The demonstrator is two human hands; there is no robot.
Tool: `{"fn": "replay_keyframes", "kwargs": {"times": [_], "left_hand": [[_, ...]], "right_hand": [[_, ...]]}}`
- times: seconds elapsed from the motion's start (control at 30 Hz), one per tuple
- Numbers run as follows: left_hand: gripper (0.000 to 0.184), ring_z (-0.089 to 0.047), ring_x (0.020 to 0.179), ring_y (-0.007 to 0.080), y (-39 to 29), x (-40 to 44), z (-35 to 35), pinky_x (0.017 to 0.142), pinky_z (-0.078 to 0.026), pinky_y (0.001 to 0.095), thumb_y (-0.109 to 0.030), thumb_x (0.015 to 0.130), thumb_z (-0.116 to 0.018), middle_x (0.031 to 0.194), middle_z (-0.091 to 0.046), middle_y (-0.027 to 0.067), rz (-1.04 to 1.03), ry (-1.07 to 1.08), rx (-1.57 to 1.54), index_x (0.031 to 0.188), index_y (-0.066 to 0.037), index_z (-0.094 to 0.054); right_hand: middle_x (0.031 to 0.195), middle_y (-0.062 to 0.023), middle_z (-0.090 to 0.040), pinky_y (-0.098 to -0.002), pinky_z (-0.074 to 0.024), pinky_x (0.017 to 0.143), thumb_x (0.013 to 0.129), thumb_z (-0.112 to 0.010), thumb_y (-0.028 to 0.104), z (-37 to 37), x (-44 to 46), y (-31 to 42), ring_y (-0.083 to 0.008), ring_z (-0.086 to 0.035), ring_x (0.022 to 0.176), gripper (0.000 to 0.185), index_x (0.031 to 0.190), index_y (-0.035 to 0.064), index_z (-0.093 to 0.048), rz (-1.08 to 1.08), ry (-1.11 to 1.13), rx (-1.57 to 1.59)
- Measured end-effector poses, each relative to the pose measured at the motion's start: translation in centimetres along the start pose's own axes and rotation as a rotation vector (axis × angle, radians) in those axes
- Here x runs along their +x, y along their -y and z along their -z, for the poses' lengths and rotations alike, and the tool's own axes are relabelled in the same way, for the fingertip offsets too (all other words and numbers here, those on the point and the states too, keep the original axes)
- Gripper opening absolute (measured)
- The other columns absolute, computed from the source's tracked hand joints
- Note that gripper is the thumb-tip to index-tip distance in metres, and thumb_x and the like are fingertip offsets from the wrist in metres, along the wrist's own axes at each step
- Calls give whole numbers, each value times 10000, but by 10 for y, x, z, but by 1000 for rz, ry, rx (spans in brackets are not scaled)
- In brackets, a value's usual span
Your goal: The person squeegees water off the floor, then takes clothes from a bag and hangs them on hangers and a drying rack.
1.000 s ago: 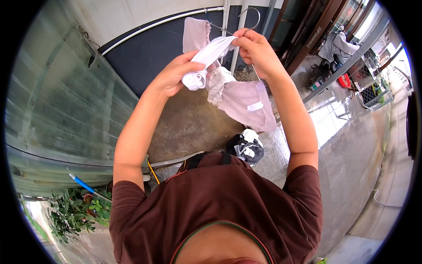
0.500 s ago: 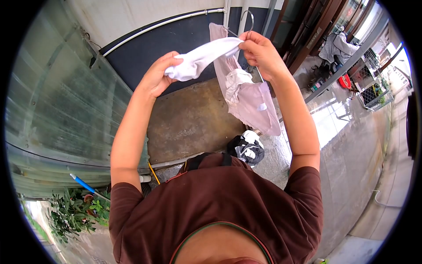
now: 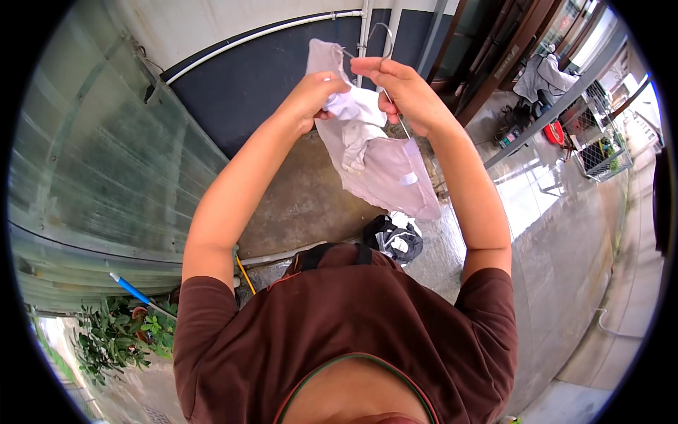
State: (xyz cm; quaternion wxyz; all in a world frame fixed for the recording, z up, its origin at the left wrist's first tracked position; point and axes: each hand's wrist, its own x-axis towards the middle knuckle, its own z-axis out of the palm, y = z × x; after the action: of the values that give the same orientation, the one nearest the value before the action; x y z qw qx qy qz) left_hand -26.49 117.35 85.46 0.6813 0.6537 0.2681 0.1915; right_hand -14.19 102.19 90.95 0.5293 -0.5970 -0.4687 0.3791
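My left hand (image 3: pixel 316 100) is closed on a white sock (image 3: pixel 364 106), which droops to the right between my hands. My right hand (image 3: pixel 399 92) is beside the metal clothes hanger (image 3: pixel 382 37), fingers stretched out and thumb apart. The hanger's wire runs past its palm; whether the hand touches the wire or the sock is hard to tell. A pale pink garment (image 3: pixel 395 166) hangs from the hanger, slanting down to the right. Another bunched white piece of laundry (image 3: pixel 354 150) hangs in front of it.
Below the garment, a black bag (image 3: pixel 378 233) with white laundry in it sits on the wet floor. A corrugated panel (image 3: pixel 106 155) rises on my left, with plants (image 3: pixel 116 339) near it. White pipes (image 3: pixel 268 39) run along the wall ahead. A grey post (image 3: pixel 544 102) slants at right.
My left hand has moved right with the sock, bringing it in front of the pink garment. My right hand has let go of the sock's end and spread its fingers. The garment has shifted left.
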Motion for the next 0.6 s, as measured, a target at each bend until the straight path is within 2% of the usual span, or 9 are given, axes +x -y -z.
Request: {"fn": "replay_keyframes", "kwargs": {"times": [0.07,0.1,0.2,0.3,0.4,0.43,0.53,0.57,0.6], "left_hand": [[95,-513,631,73,-5,2,-10,489,-338,209,-206,811,-651,787,-590,-4,14,30,-181,870,-145,-608],[143,-557,721,83,-2,8,-9,562,-420,213,-232,837,-659,856,-604,1,35,60,-266,926,-131,-611],[215,-594,765,97,13,15,-7,622,-487,225,-274,864,-663,884,-621,10,-17,134,-313,977,-99,-609],[282,-614,746,108,24,15,-3,610,-516,232,-316,870,-676,867,-630,27,23,-15,-112,979,-63,-616],[296,-610,688,103,19,8,3,550,-501,220,-311,860,-693,822,-631,35,-47,-92,95,976,-47,-624],[293,-587,617,93,24,10,5,504,-476,224,-310,850,-708,755,-618,28,-109,-138,102,935,-43,-622],[285,-559,561,82,17,-5,15,466,-433,219,-304,847,-713,728,-610,20,-110,-157,81,912,-45,-612],[290,-503,500,70,19,-6,21,434,-380,207,-325,851,-708,684,-584,4,-116,-154,94,889,-57,-606],[293,-488,490,68,21,-7,27,432,-373,200,-333,851,-708,675,-575,-1,-96,-152,86,890,-61,-606]], "right_hand": [[1155,-23,-612,-196,-340,428,981,-447,173,0,1,-4,-39,-379,543,331,1269,53,-556,-25,-3,24],[1144,-20,-615,-193,-340,425,981,-446,173,-1,1,-5,-38,-377,540,330,1267,52,-557,-14,-6,31],[1148,-28,-616,-184,-332,416,981,-442,171,3,-2,-7,-34,-366,524,322,1250,43,-564,22,-15,67],[1191,-53,-611,-182,-326,417,976,-437,161,6,-6,-5,-33,-356,516,320,1245,43,-565,32,-9,57],[1236,-77,-601,-178,-309,416,962,-429,137,10,-6,-3,-31,-335,504,317,1229,43,-572,41,-9,79],[1247,-84,-597,-177,-303,415,956,-426,129,13,-7,-3,-29,-327,501,317,1222,43,-575,59,-18,90],[1257,-106,-596,-172,-278,409,938,-414,102,17,-6,5,-21,-299,484,319,1202,32,-579,91,-54,106],[1254,-108,-598,-171,-274,407,938,-413,101,20,-4,7,-20,-297,481,319,1202,29,-578,105,-59,95],[1250,-109,-600,-170,-270,405,939,-412,100,21,-4,10,-18,-296,479,319,1202,26,-576,122,-65,85]]}}
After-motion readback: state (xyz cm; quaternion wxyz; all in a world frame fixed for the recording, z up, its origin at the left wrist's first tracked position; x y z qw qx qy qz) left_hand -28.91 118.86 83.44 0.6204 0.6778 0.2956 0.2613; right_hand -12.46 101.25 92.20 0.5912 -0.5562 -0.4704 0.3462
